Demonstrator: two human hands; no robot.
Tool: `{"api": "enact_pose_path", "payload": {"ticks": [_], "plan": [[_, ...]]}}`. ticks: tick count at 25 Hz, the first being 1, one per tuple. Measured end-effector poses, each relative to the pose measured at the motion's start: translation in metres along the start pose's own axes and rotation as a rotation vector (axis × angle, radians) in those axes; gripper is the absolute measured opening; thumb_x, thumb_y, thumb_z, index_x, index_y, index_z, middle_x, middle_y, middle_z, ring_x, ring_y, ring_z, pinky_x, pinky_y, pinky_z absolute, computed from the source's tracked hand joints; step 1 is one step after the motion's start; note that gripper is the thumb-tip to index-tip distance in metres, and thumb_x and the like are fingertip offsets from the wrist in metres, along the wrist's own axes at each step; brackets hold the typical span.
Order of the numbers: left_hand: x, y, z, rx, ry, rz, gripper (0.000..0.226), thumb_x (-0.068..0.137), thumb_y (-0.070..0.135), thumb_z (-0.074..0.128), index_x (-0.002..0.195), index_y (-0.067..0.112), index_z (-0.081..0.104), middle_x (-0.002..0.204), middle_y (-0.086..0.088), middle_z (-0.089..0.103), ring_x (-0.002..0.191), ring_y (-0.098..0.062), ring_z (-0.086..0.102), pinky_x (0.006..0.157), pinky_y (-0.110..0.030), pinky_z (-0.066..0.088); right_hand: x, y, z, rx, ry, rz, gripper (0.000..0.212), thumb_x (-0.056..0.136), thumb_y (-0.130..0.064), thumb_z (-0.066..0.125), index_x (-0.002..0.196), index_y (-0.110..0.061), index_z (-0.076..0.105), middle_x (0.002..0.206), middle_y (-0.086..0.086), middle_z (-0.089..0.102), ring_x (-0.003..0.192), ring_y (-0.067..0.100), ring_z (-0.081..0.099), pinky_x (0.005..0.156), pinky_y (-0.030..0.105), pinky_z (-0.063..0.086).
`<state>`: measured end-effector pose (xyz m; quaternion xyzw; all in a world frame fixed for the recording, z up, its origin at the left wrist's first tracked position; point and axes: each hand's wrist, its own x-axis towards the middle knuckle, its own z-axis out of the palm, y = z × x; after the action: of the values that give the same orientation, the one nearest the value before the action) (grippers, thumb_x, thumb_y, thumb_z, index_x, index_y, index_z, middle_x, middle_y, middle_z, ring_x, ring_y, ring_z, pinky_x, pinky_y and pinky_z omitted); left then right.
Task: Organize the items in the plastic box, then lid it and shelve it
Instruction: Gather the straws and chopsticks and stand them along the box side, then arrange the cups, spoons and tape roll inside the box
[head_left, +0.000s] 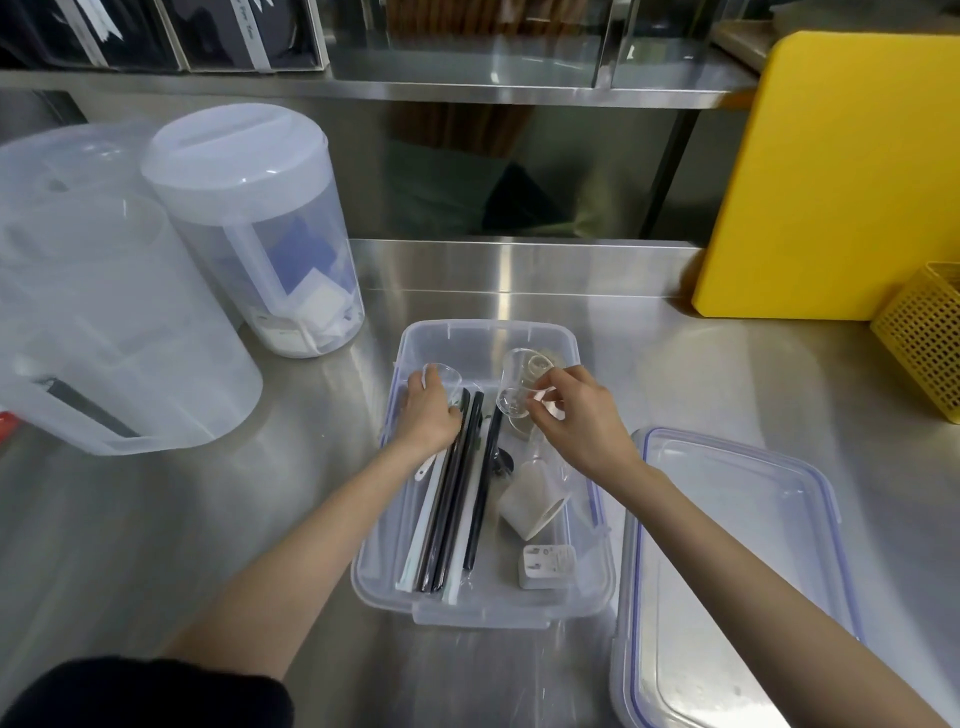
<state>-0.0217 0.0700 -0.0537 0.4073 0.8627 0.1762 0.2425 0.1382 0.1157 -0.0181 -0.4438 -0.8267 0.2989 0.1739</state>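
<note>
A clear plastic box (540, 613) stands open on the steel counter in front of me. Inside it lie several long black and white straws (452, 514), a white cup on its side (530, 506) and a white plug adapter (545, 566). My left hand (428, 415) is inside the box at its far left, holding a small clear cup (445, 375) beside the straws. My right hand (576, 418) holds another clear cup (519, 387) tilted above the box's far right. The box's lid (727, 582) lies flat to the right of the box.
Two large translucent pitchers (114, 332) (260, 228) stand at the left. A yellow cutting board (841, 171) leans at the back right, with a yellow mesh basket (924, 343) beside it. A steel shelf (467, 88) runs above the counter's back.
</note>
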Motion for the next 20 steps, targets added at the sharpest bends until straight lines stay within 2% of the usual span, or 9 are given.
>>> {"api": "enact_pose_path", "payload": {"ticks": [2, 6, 8, 13, 18, 20], "plan": [[0.018, 0.001, 0.0, 0.058, -0.039, -0.014, 0.063, 0.094, 0.011, 0.04, 0.146, 0.002, 0.005, 0.154, -0.018, 0.012, 0.142, -0.034, 0.017, 0.115, -0.038, 0.018, 0.005, 0.002, -0.001, 0.003, -0.001, -0.01, 0.021, 0.089, -0.019, 0.054, 0.104, -0.006, 0.061, 0.115, 0.014, 0.056, 0.094, 0.031, 0.06, 0.086, 0.036, 0.049], [0.039, 0.003, 0.009, 0.108, -0.152, -0.047, 0.07, 0.094, 0.008, 0.04, 0.147, 0.006, -0.005, 0.155, -0.022, 0.002, 0.141, -0.042, 0.016, 0.115, -0.046, 0.022, 0.012, 0.004, 0.001, 0.01, -0.003, -0.033, 0.02, 0.089, -0.02, 0.054, 0.103, -0.007, 0.062, 0.117, 0.013, 0.056, 0.093, 0.031, 0.059, 0.083, 0.035, 0.047], [0.042, 0.002, 0.014, 0.138, -0.17, -0.04, 0.073, 0.093, 0.007, 0.043, 0.147, 0.008, -0.007, 0.154, -0.023, 0.005, 0.14, -0.044, 0.015, 0.114, -0.047, 0.022, 0.013, 0.005, 0.003, 0.004, -0.005, -0.044, 0.02, 0.089, -0.02, 0.055, 0.102, -0.008, 0.062, 0.116, 0.013, 0.056, 0.092, 0.031, 0.059, 0.083, 0.036, 0.048], [0.04, 0.0, 0.02, 0.07, -0.11, 0.008, 0.066, 0.09, 0.009, 0.049, 0.144, 0.011, 0.011, 0.141, -0.025, 0.028, 0.121, -0.043, 0.044, 0.1, -0.045, 0.038, 0.016, 0.007, 0.004, -0.005, -0.022, -0.042, 0.02, 0.09, -0.021, 0.054, 0.102, -0.008, 0.063, 0.115, 0.011, 0.056, 0.093, 0.03, 0.059, 0.082, 0.033, 0.046], [0.027, 0.002, 0.01, -0.017, -0.052, 0.06, 0.061, 0.086, 0.001, 0.051, 0.136, 0.011, 0.02, 0.136, -0.022, 0.033, 0.111, -0.042, 0.05, 0.091, -0.044, 0.043, 0.013, 0.003, 0.001, 0.035, -0.017, -0.041, 0.019, 0.089, -0.019, 0.054, 0.101, -0.007, 0.062, 0.115, 0.012, 0.057, 0.094, 0.03, 0.059, 0.088, 0.036, 0.048], [0.013, 0.004, 0.002, -0.067, 0.004, 0.129, 0.063, 0.086, 0.002, 0.051, 0.139, 0.011, 0.018, 0.141, -0.021, 0.031, 0.111, -0.041, 0.052, 0.089, -0.042, 0.043, 0.01, 0.0, -0.005, 0.067, 0.013, -0.043, 0.019, 0.089, -0.017, 0.054, 0.103, -0.006, 0.062, 0.113, 0.012, 0.057, 0.088, 0.023, 0.058, 0.092, 0.036, 0.048]]}}
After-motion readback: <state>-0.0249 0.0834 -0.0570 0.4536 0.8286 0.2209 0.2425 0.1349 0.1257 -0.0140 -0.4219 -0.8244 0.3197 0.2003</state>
